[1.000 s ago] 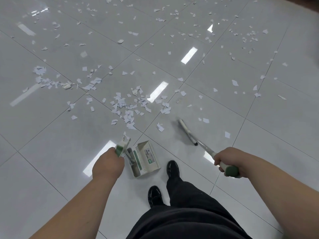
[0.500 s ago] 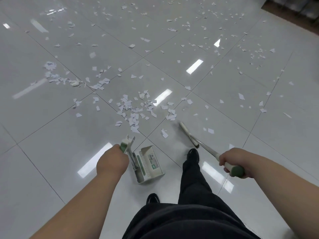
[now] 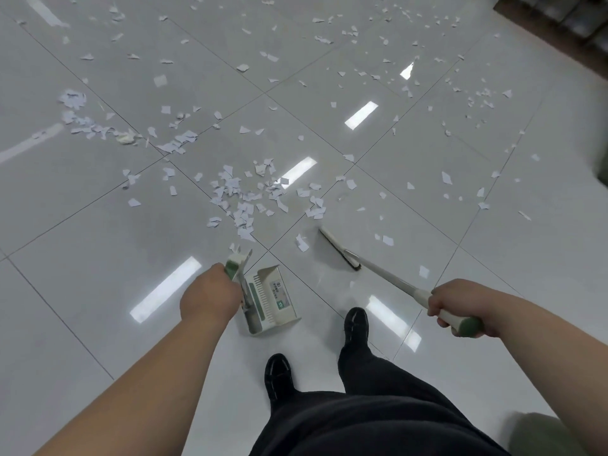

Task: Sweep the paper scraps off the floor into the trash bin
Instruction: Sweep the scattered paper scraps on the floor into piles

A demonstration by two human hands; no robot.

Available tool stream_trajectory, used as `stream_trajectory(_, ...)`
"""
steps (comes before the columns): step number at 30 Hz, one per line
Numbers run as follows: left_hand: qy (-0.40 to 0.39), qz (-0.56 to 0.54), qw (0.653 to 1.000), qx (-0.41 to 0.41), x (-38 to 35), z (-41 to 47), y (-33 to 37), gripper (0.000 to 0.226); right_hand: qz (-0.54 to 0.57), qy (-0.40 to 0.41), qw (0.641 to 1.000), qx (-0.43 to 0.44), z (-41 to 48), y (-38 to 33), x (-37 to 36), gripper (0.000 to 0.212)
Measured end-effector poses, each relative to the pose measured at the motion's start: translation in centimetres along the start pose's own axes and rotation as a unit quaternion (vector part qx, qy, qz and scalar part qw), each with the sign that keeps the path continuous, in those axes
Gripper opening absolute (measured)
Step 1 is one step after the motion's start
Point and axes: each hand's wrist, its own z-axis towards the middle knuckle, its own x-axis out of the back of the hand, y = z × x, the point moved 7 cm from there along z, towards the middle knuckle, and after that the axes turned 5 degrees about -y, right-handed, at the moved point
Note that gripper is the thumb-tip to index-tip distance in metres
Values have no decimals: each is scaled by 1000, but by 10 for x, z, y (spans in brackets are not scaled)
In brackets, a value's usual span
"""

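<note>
White paper scraps (image 3: 243, 195) lie scattered over the glossy grey tiled floor, thickest in a loose pile just ahead of me and in a band at the left (image 3: 95, 126). My left hand (image 3: 210, 296) grips the green-and-white handle of a white dustpan (image 3: 269, 299) that hangs near the floor in front of my feet. My right hand (image 3: 460, 304) grips the green end of a long-handled broom (image 3: 342, 251), whose narrow head rests on the floor right of the pile. No trash bin is in view.
My two black shoes (image 3: 355, 324) and dark trousers stand just behind the dustpan. More scraps spread far across the tiles towards the top right (image 3: 477, 93). Dark furniture or a wall base (image 3: 566, 18) borders the floor at the top right corner.
I have stepped forward with my right foot, so the pile of scraps lies closer. The dustpan and broom have come along in my hands and kept their poses.
</note>
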Motion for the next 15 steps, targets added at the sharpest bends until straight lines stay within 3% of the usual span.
stream_trajectory(5,-8,0,1000,-6,-1,-14,12,12,-10,-29,1000,7,-6,8,16,23)
stream_trajectory(15,-31,63,996,-58,-20,-41,106,7,22,-85,996,-27,3,58,71,32)
